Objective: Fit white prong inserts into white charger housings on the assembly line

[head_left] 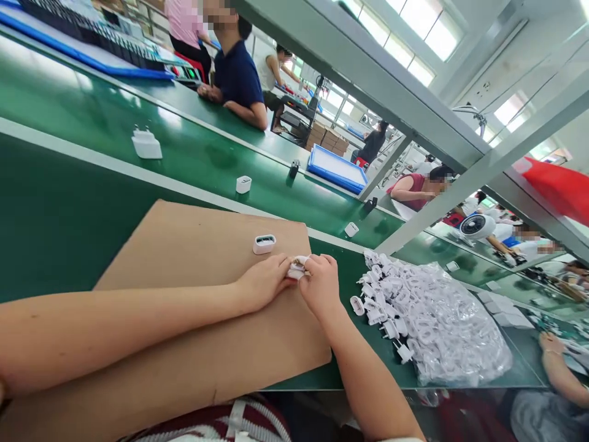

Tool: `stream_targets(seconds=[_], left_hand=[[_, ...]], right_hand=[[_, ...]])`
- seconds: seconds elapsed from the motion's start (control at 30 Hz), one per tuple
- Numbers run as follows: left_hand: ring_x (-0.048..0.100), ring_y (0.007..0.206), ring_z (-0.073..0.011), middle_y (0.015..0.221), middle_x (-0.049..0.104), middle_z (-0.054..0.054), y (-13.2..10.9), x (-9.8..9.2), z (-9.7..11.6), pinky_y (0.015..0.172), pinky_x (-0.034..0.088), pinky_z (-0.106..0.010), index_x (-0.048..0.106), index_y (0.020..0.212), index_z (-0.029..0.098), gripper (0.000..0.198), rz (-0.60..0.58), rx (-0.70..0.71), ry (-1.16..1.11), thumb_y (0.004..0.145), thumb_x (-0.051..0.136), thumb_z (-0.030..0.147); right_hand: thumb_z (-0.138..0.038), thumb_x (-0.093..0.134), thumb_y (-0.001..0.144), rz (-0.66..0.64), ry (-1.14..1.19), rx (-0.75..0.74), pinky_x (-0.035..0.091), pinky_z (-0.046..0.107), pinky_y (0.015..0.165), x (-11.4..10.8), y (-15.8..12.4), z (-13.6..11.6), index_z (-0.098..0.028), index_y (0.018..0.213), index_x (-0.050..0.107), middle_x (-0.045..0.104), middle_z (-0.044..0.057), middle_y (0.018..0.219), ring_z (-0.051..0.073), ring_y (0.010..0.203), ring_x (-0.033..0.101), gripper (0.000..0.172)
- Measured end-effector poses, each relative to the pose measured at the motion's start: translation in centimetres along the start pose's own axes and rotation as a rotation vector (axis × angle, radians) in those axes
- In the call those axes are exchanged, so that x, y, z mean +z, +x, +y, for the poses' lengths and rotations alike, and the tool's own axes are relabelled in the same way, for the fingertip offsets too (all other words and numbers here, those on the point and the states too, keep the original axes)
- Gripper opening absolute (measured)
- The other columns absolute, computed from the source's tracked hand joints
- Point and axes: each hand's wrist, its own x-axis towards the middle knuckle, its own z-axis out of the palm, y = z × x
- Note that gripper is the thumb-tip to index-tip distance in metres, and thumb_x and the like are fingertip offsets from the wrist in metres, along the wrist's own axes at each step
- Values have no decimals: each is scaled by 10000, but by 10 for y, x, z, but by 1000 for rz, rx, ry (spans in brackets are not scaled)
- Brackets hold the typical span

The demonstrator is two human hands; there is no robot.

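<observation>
Over the right part of a brown cardboard sheet [221,245], my left hand [264,282] and my right hand [321,282] meet. Between their fingertips is a white charger housing [298,268] with some metal showing; both hands are closed on it, and the fingers cover much of it. Just behind my left hand, a second white charger housing [264,244] lies on the cardboard, its open side showing a dark green part inside. To the right of my right hand, a heap of white plug parts [384,294] spills from a clear plastic bag [455,331].
Beyond the cardboard, a green conveyor belt [197,162] carries a white plug adapter [147,144], a white housing [243,184] and small black pieces. A grey metal beam [368,73] crosses overhead. Across the belt sits a person in dark blue [239,80]. A co-worker's hand [552,344] is at far right.
</observation>
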Motion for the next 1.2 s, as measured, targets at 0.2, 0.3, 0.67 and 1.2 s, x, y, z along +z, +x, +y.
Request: stream_targets(seconds=[0.2,0.3,0.67,1.2], left_hand=[[685,983,-337,1099,687,-137,-1,-11,10,848,547,-448,566,967,240,187,-45,-19,64,953,504,416],[662,855,-290,978,684,-105,4,-30,11,754,517,-406,522,859,232,267,45,-18,40,952,541,481],[675,1060,-345,1092,696,-183,118,-120,-99,858,512,-386,591,904,171,157,416,-450,170,878,623,323],[371,1387,-492,1032,647,-150,95,-171,-199,924,265,-567,468,712,116,837,679,-566,175,589,488,944]], right_hand=[[-101,691,747,42,240,71,490,483,1042,-7,-4,8,-243,961,708,774,58,1002,265,956,703,257],[-226,809,738,55,282,74,513,493,1041,-39,-17,32,-269,1243,688,702,110,1377,317,1197,673,522],[20,653,614,-515,-141,731,507,318,749,-74,-32,114,-215,882,738,772,60,956,253,911,745,367],[-405,853,603,-70,928,649,503,290,652,-31,-6,67,-184,977,729,703,37,850,163,722,646,451]])
